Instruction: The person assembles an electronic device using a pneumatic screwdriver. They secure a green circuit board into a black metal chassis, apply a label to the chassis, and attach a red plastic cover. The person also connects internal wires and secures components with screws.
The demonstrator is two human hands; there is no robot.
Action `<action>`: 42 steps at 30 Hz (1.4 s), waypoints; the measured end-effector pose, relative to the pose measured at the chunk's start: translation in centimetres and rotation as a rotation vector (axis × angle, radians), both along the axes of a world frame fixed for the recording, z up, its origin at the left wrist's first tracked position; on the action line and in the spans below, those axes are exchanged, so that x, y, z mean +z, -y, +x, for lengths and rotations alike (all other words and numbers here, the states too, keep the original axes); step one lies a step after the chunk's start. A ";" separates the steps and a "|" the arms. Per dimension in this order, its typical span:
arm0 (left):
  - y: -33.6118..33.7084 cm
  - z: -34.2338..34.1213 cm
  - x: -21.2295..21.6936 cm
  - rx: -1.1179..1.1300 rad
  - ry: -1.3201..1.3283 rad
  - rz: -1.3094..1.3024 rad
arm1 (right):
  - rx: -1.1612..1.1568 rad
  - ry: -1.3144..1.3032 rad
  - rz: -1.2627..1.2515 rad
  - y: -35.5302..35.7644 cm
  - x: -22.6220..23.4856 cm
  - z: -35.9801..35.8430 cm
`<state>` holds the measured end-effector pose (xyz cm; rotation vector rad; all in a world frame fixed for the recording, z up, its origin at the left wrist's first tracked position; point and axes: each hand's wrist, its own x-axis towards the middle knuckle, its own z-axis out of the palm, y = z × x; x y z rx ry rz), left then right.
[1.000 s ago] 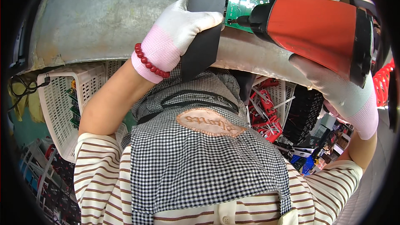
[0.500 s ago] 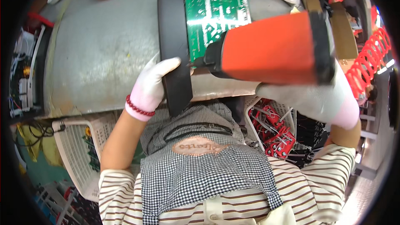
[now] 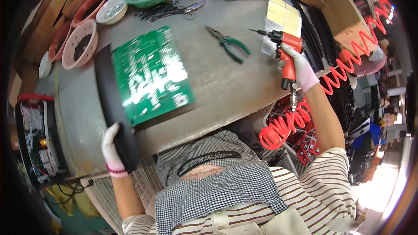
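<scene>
My left hand (image 3: 112, 150), in a white glove with a red bead bracelet at the wrist, is closed round the near end of a long black strip (image 3: 109, 89). The strip runs along the left edge of a green circuit board (image 3: 152, 76); whether the two are joined I cannot tell. At the right, my gloved right hand (image 3: 300, 67) grips a red air screwdriver (image 3: 292, 41) by its handle, its bit pointing left over the bench. Its coiled red hose (image 3: 281, 132) hangs from the handle's lower end. Green-handled pliers (image 3: 235, 51) lie between board and screwdriver.
Along the far left stand a pink basket (image 3: 92, 54), a white bowl (image 3: 123, 16) and a green basin (image 3: 150, 2). Cables (image 3: 167, 11) lie beside the basin. Yellow label sheets (image 3: 283, 15) and black strips (image 3: 311, 39) lie at the right, near cardboard boxes (image 3: 344, 13).
The air screwdriver has gone from beside the black strip, close to the camera, out to the right. Strip and board sit farther left and lower in the picture. My left hand keeps its hold.
</scene>
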<state>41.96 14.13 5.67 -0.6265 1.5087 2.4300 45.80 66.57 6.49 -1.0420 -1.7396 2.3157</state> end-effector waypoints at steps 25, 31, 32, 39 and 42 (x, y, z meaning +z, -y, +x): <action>-10.7 -0.5 7.4 -0.745 -1.213 -1.275 | 0.584 -0.438 0.601 21.8 -6.8 12.7; -25.0 4.2 6.7 -1.415 -1.662 -1.179 | -0.006 -0.143 0.184 13.7 -13.4 21.1; -26.6 5.2 6.3 -1.478 -1.689 -1.095 | -0.180 -0.224 -0.151 12.8 -15.8 23.7; -33.3 10.9 4.7 -1.686 -1.691 -0.767 | -1.125 0.678 0.352 13.1 -26.7 48.1; -33.6 11.2 3.1 -1.746 -1.591 -0.787 | -1.032 0.931 0.526 11.9 -28.5 52.2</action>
